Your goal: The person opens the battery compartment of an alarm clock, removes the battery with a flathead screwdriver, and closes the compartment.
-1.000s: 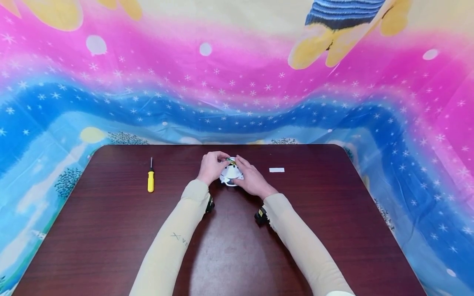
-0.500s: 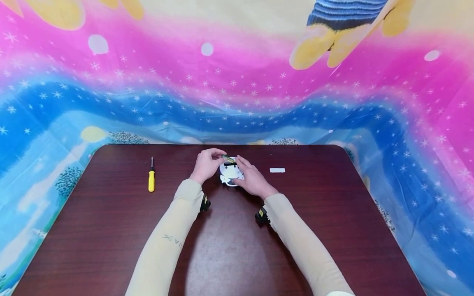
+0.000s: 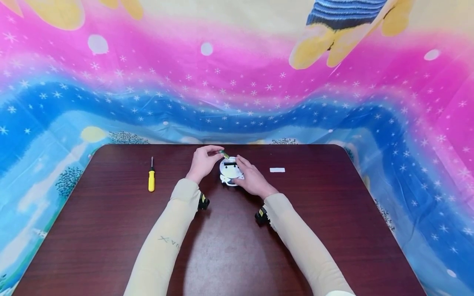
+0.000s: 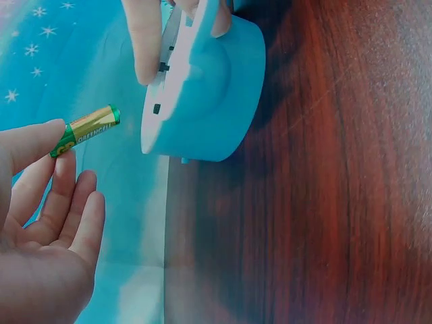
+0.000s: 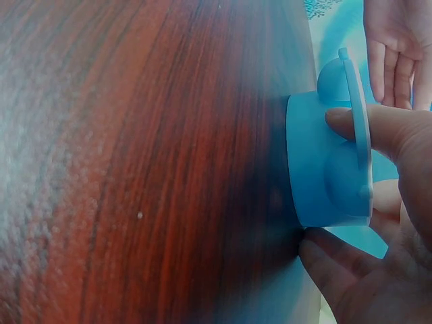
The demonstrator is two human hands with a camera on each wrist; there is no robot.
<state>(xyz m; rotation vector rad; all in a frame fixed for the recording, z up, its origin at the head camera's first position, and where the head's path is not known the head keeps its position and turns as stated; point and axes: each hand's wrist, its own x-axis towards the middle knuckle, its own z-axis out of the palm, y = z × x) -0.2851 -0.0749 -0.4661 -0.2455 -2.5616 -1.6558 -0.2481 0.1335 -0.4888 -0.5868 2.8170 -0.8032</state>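
A small round alarm clock [image 3: 228, 171], with domes and a curved handle at its near side, lies back up on the table. Its back has a black slot and small black knobs. In the left wrist view, its side [image 4: 236, 88] looks light blue. My right hand [image 3: 253, 177] grips the clock, thumb by the handle and fingers along the far side. My left hand [image 3: 203, 161] pinches a green and gold battery [image 4: 93, 127] at one end between thumb and fingertip. The battery is held in the air just beyond the clock's far left edge, apart from it.
A yellow-handled screwdriver [image 3: 151, 181] lies on the left of the brown table [image 3: 92, 230]. To the right of the clock is a small white rectangular piece [image 3: 277, 169]. A colourful printed cloth [image 3: 237, 94] hangs behind and beside the table.
My left hand has moved up and left from over the clock's back, taking the battery away and baring the black slot. My right hand has stayed on the clock.
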